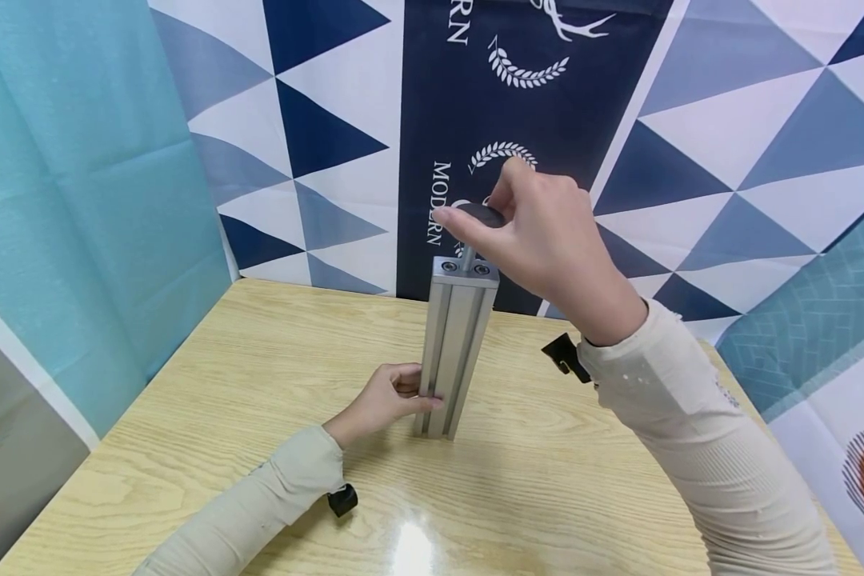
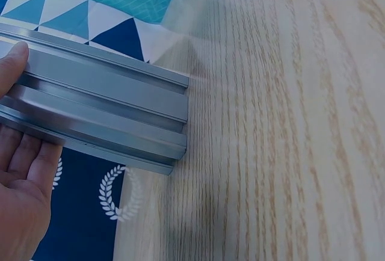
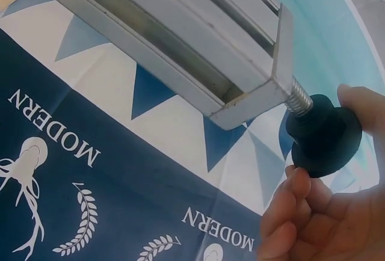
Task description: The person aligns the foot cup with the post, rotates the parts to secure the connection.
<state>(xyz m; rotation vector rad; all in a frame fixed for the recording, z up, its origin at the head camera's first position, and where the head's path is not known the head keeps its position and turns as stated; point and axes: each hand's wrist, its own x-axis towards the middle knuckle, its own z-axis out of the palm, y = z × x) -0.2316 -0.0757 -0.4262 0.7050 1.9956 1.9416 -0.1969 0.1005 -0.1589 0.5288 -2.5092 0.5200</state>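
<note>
An aluminium extrusion profile (image 1: 450, 344) stands upright on the wooden table, leaning slightly. My left hand (image 1: 385, 400) grips it near the bottom, thumb across the grooved front face and fingers behind. Capping its top is a metal end plate (image 1: 442, 278) with two socket screws. From the plate rises the threaded stem (image 3: 298, 97) of a levelling foot, whose round black base (image 3: 328, 141) faces up. My right hand (image 1: 547, 228) pinches that base by its edge, between thumb and fingers. In the right wrist view, a stretch of thread shows between the plate and the base.
The light wooden table (image 1: 295, 344) reaches back to a hanging cloth (image 1: 346, 112) with blue and white triangles. A teal curtain (image 1: 79, 176) hangs along the left. Black wrist mounts (image 1: 342, 500) stick out from both sleeves.
</note>
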